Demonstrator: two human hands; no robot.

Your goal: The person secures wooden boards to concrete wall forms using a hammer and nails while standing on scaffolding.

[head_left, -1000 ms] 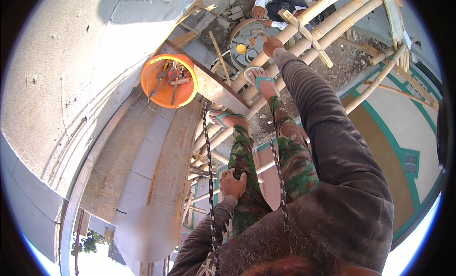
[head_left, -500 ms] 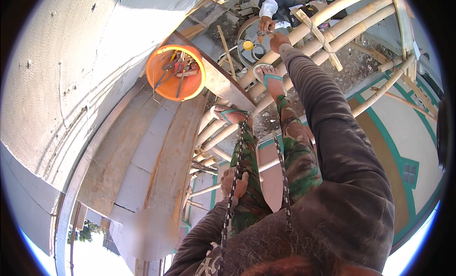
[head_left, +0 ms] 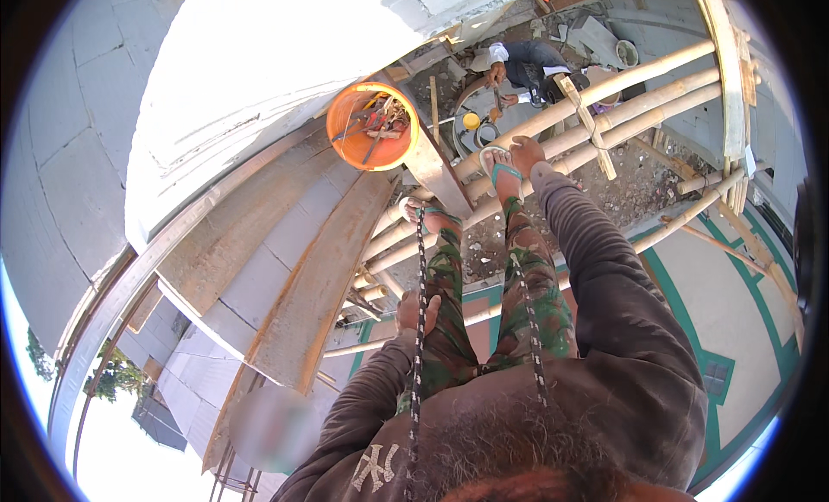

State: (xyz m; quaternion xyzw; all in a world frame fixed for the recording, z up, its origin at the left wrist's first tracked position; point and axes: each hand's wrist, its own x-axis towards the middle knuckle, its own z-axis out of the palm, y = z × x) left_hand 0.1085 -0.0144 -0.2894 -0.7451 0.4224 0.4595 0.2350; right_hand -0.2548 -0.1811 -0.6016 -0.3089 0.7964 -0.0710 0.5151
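Observation:
My right hand (head_left: 528, 153) is at the bamboo poles (head_left: 649, 81), close to my right foot in a green-strapped flip-flop (head_left: 503, 167). Its fingers curl down over a pole, partly hidden. On my left leg, in camouflage trousers (head_left: 446, 273), rests my left hand (head_left: 416, 313), fingers apart and empty. Beyond the poles, below me, a co-worker's hand (head_left: 496, 74) holds a small tool (head_left: 497, 96) with a greyish flat part and a brown end, perhaps a trowel. Ahead to the left stands an orange bucket (head_left: 406, 150) with pliers-like hand tools and wood scraps inside.
Wooden planks (head_left: 321, 265) run along the pale block wall (head_left: 216, 139) on the left. A broad board (head_left: 440, 178) lies under the bucket's side. Below the poles are a round tub (head_left: 466, 148), a yellow cup (head_left: 471, 120) and rubble (head_left: 639, 187). A patterned rope (head_left: 418, 329) hangs before me.
My right hand has drawn back from the co-worker's hand and the tool, down to the bamboo poles. The tool stays with the co-worker. My view has shifted; my left hand stays on my leg.

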